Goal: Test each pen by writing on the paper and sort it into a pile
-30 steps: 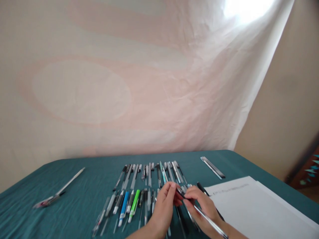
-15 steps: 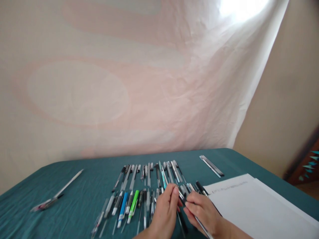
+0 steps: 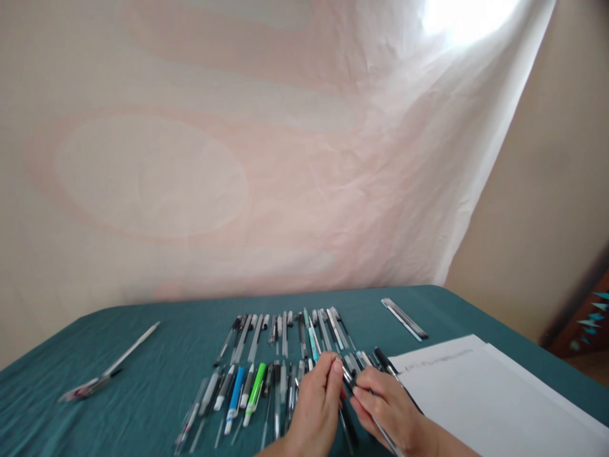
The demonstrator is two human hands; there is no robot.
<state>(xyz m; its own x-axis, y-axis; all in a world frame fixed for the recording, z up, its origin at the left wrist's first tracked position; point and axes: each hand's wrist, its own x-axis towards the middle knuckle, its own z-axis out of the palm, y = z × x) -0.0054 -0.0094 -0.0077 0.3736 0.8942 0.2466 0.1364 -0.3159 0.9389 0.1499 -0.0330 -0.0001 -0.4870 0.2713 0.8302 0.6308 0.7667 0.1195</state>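
Note:
Near the front middle of the table, my left hand pinches the upper end of a pen between thumb and fingers. Close beside it on the right, my right hand is closed around the same pen's dark part; a long thin shaft sticks out below toward me. The exact join between the pieces is hidden by my fingers. Just left of my hands lie a green pen and a blue pen among clear and grey pen parts. A black pen lies behind my right hand.
A back row of clear pens and caps lies beyond my hands. White paper sheets with handwriting lie to the right. Several thin refills sit at the back right. Long pen pieces lie far left on the green cloth.
Almost nothing differs; both hands keep their grip on the pen, and the view has shifted very slightly.

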